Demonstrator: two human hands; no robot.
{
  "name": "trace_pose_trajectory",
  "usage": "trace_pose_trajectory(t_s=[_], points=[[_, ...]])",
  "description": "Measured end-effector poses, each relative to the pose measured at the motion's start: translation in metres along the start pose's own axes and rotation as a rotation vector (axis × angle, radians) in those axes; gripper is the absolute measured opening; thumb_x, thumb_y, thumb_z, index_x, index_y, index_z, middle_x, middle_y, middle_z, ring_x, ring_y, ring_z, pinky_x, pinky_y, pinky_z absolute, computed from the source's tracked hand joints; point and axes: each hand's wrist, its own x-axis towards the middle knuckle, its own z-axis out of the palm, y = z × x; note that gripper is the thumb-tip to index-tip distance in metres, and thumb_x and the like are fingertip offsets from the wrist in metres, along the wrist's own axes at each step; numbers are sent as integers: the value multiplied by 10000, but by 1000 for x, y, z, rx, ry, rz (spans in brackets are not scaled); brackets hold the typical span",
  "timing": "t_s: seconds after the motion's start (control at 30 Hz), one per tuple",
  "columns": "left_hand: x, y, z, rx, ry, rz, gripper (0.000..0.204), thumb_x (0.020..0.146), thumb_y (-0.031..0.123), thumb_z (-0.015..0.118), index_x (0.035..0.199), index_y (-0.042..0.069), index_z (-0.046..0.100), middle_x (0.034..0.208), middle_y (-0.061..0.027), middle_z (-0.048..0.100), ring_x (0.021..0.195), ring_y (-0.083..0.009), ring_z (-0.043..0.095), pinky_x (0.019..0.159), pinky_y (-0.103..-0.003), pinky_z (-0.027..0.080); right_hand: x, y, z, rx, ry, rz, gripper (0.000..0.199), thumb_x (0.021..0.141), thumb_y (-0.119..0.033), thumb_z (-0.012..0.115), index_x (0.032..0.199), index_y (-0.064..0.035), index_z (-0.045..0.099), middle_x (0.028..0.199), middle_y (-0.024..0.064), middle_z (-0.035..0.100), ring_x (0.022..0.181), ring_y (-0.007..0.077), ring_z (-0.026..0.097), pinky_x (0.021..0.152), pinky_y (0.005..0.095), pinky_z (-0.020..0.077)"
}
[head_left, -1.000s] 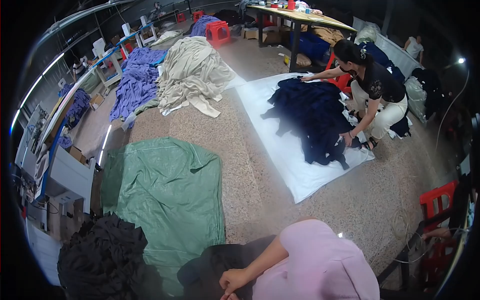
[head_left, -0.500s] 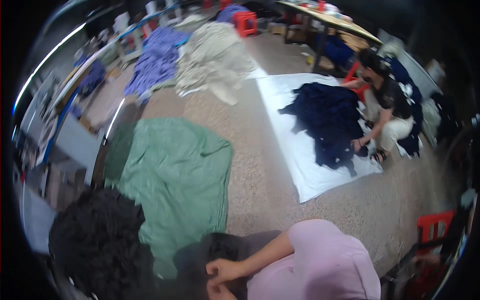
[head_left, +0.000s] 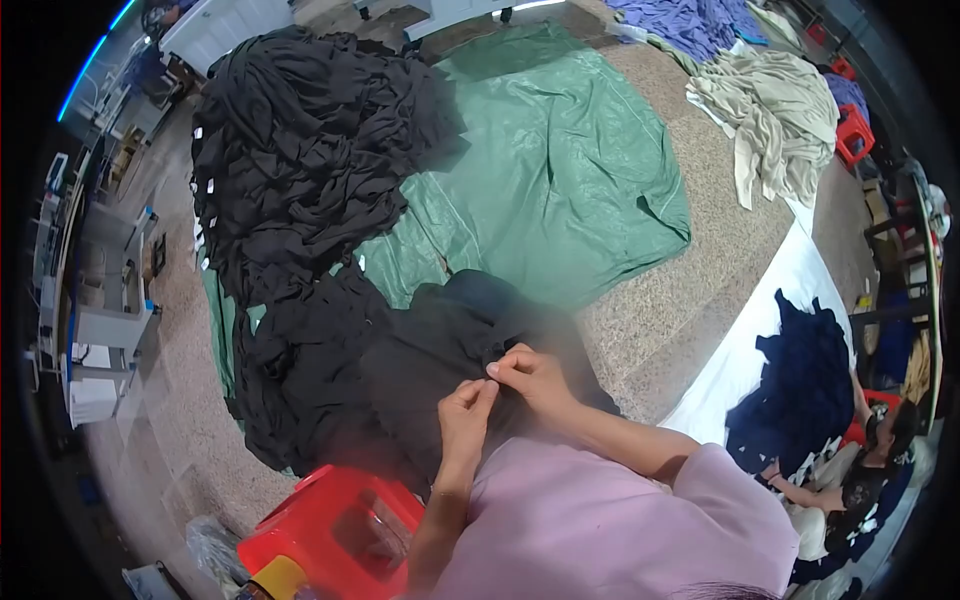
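Black cloth (head_left: 420,370) lies over my lap, joining a big heap of black garments (head_left: 310,150) on the left. Just above the lap, my left hand (head_left: 464,420) is closed, thumb and fingertips pressed together. Whatever it pinches is too small to make out. Close beside it, my right hand (head_left: 532,382) is also closed, its fingertips pinching at a bunched fold of the black cloth. The two sets of fingertips nearly meet.
A green plastic sheet (head_left: 600,170) spreads under the heap. At lower left stands a red plastic stool (head_left: 320,520). To the right, a co-worker (head_left: 850,490) crouches by navy cloth (head_left: 790,380) on a white sheet (head_left: 740,350). Beige cloth (head_left: 775,110) lies farther back.
My view has swung left and downward, bringing the black heap and red stool into fuller sight. Both hands now appear nearer the middle, still close together.
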Motion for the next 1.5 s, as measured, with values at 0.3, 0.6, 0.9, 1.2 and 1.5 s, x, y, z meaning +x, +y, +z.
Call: trace_pose_trajectory(t_s=[0.3,0.6,0.9,1.2,1.5], points=[[5,-5,8,-20,356,223,148,954,101,554,968,-40,598,804,-4,586,722,-46,512,648,-211,417,-1,-21,-5,-305,-208,-25,184,831,-192,730,845,-16,679,873,6,533,849,107,523,725,277,430],[18,11,-10,-215,162,43,105,890,79,663,852,-19,657,723,47,589,631,0,478,552,-169,349,-3,-44,-28,-807,-584,-70,241,798,-211,727,901,-5,656,814,92,611,747,191,585,691,314,463],[12,8,-13,-75,20,-1,108,891,75,649,848,-20,678,683,61,578,595,16,446,509,-166,314,-3,-37,-20,-722,-410,-278,176,797,-127,693,935,-27,649,802,112,605,737,235,598,683,318,463],[6,14,-17,-97,44,10,92,876,61,659,827,-12,685,702,56,593,611,3,478,554,-160,370,-24,-32,-9,-1026,-343,-698,183,756,-122,708,933,-101,665,779,85,560,696,272,592,605,381,474],[0,15,-19,-156,-23,-16,77,879,38,647,835,-13,683,724,40,611,630,-4,502,571,-159,389,-11,-30,-9,-936,-290,-783,157,775,-65,704,920,-53,646,763,71,538,602,237,591,534,331,479]])
